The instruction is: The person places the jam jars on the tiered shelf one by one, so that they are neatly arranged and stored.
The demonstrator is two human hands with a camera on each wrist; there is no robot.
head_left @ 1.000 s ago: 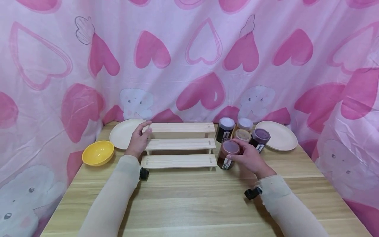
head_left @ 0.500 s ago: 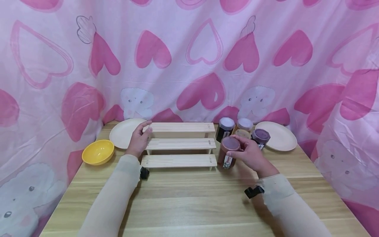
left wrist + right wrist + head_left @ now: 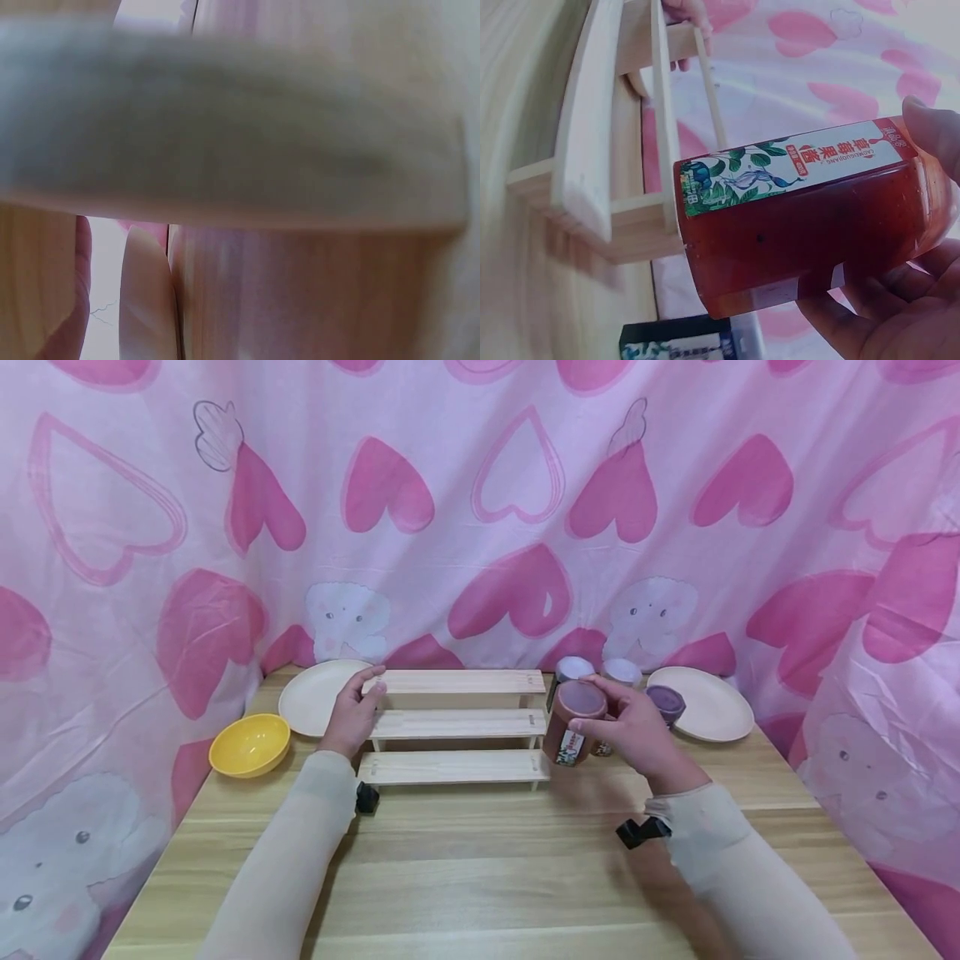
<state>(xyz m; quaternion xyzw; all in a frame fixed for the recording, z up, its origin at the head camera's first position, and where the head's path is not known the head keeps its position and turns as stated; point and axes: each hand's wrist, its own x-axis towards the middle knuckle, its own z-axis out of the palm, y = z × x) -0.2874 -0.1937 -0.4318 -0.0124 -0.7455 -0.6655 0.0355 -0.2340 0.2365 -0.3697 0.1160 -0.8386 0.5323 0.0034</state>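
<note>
Jar of red jam (image 3: 566, 745) in the right hand (image 3: 637, 739). Fingers and thumb curled round its upper part, spread to about the jar's width; base hangs below them. Jar lies at 9 to 10 o'clock from the right palm. Long axis near vertical, with a slight lean; looks held off the surface (image 3: 480, 868), its shadow falling below.

Relation that matters, as I judge it: jar to the right end of the three-step wooden rack (image 3: 457, 723). Rack lies at 9 o'clock from the jar, steps climbing toward 12. Jar's side overlaps the rack's end in the head view; touching or apart, cannot tell. Right hand is the nearer to that end. Left hand (image 3: 354, 717) is at the rack's far end, its fingers gripping the left tip of the top step; left wrist view too blurred to add much.

Edges: step ends are narrow and stand on thin legs, so a low jar base could knock them. Black jar (image 3: 573, 667) close at 12 from the held one, clear-lidded jar (image 3: 621, 671) at 1, purple-lidded jar (image 3: 666, 703) between 2 and 3. Tight on that side. More room toward 6, and above the step tops.
</note>
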